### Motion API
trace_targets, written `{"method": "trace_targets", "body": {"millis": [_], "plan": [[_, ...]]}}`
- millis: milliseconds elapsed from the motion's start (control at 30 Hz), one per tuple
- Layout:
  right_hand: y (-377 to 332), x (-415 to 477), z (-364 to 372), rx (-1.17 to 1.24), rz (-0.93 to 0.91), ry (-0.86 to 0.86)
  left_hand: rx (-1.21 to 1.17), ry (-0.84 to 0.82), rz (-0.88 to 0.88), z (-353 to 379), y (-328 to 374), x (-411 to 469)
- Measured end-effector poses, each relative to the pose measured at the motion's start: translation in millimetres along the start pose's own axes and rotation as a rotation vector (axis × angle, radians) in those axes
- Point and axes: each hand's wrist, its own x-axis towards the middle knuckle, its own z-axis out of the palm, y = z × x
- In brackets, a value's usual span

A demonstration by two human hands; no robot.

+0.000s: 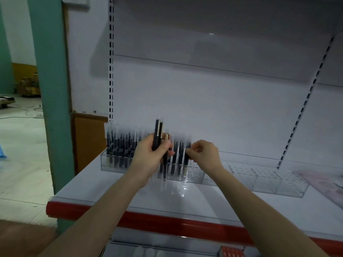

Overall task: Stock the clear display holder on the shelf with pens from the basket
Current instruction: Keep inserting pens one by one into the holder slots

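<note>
White, red-edged shelf (185,201) is standing beside a green pillar (50,89). Clear holder (269,180) is sitting on it, left end holding upright pens (120,151). The left hand (148,154) is gripping a bundle (157,136); the right hand (204,153) is pinching one slotted pen (186,160).

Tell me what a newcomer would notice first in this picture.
The left hand grips a bundle of dark pens upright at centre, while the right hand beside it pinches a single pen standing in the clear display holder. That holder runs along the white shelf; its left part is packed with standing pens, its right part bare.
</note>
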Motion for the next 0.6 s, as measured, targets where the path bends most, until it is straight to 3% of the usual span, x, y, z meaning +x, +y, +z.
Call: {"method": "trace_targets", "body": {"millis": [167, 300, 467, 533, 600], "plan": [[-4.2, -3.9, -5.8, 0.01, 0.048, -0.043, -0.033, -0.027, -0.039, 1.0, 4.9, -3.1], [-16.6, -32.0, -20.1, 0.258, 0.013, 0.071, -0.065, -0.025, -0.029, 0.9, 12.0, -2.6], [-31.8, -75.5, -28.1, 0.286, -0.014, -0.404, -0.102, 0.025, 0.006, 7.3, 18.0, -1.2], [-29.8, -79.8, -26.9, 0.277, -0.029, -0.441, -0.145, 0.052, 0.017, 9.8, 19.6, -2.7], [-26.3, -78.1, -27.5, 0.29, -0.038, -0.373, -0.157, 0.059, 0.027, 10.9, 20.1, -4.2]]}}
